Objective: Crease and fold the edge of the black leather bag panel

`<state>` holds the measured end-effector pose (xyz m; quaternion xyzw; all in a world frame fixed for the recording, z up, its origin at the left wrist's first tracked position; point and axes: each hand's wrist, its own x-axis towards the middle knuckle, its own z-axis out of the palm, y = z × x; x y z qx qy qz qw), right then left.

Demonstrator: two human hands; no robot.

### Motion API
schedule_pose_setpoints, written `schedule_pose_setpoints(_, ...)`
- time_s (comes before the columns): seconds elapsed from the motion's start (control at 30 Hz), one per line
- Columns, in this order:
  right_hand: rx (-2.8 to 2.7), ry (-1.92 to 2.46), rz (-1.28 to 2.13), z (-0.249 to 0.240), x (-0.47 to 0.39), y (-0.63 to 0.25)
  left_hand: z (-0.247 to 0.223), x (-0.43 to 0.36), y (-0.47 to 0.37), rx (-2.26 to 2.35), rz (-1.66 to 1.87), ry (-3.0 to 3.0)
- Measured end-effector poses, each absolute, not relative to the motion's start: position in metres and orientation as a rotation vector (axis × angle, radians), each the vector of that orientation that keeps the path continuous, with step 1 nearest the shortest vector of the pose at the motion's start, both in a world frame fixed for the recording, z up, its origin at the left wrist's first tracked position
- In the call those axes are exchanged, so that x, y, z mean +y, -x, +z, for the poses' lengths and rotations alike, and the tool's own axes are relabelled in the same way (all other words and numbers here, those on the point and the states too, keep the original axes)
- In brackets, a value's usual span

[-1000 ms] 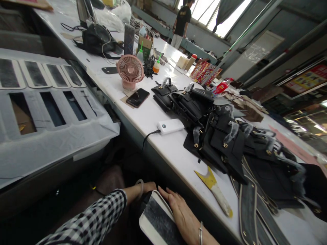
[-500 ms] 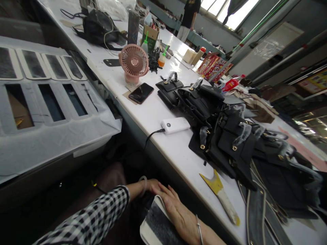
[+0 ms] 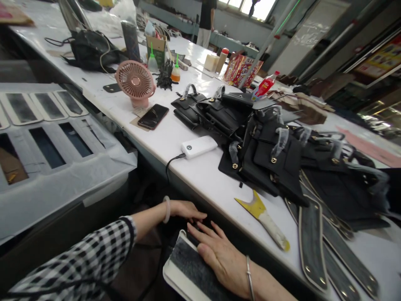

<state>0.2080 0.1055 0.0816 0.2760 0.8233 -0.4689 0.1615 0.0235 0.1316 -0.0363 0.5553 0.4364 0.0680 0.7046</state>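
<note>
Low in the view, over my lap, lies a dark grey panel with cream edges (image 3: 191, 267). My right hand (image 3: 219, 259) rests on its upper right side, palm down, with the fingers spread. Just beyond the panel's top end is my left hand (image 3: 186, 210), its fingers stretched toward the right fingertips; I see nothing held in it. Its fingertips are partly hidden in the dark gap by the table edge. A yellow and white tool (image 3: 265, 219) lies on the white table to the right of my hands.
Black bags (image 3: 275, 154) and grey straps (image 3: 310, 242) cover the table's right side. A white power bank (image 3: 199, 146), phone (image 3: 153, 116) and pink fan (image 3: 135, 81) stand nearer. On the left is a covered surface with panels (image 3: 46, 104). A person (image 3: 206, 23) stands far back.
The view has shifted. My hands, which were touching, have come apart; the left has moved back a little and the right fingers have spread on the panel.
</note>
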Motion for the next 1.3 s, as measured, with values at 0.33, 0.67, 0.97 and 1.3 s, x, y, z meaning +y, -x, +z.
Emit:
schedule_pose_setpoints(0.33, 2.113, -0.948, -1.418, 0.092, 0.093, -0.309, 0.074, 0.112, -0.007, 0.920, -0.032, -1.510)
schedule_pose_setpoints(0.67, 2.173, -1.013, -1.454, 0.091, 0.088, -0.288, 0.083, 0.109, -0.025, 1.032, -0.106, -1.727)
schedule_pose_setpoints(0.97, 2.144, -2.251, -1.952, 0.050, 0.058, -0.325, 0.110, 0.059, -0.061, 1.054, 0.378, -2.014)
schedule_pose_setpoints(1.3, 2.228, -2.703, -1.504, -0.042, -0.051, -0.244, 0.092, 0.013, -0.136, 1.007, 0.264, -2.158)
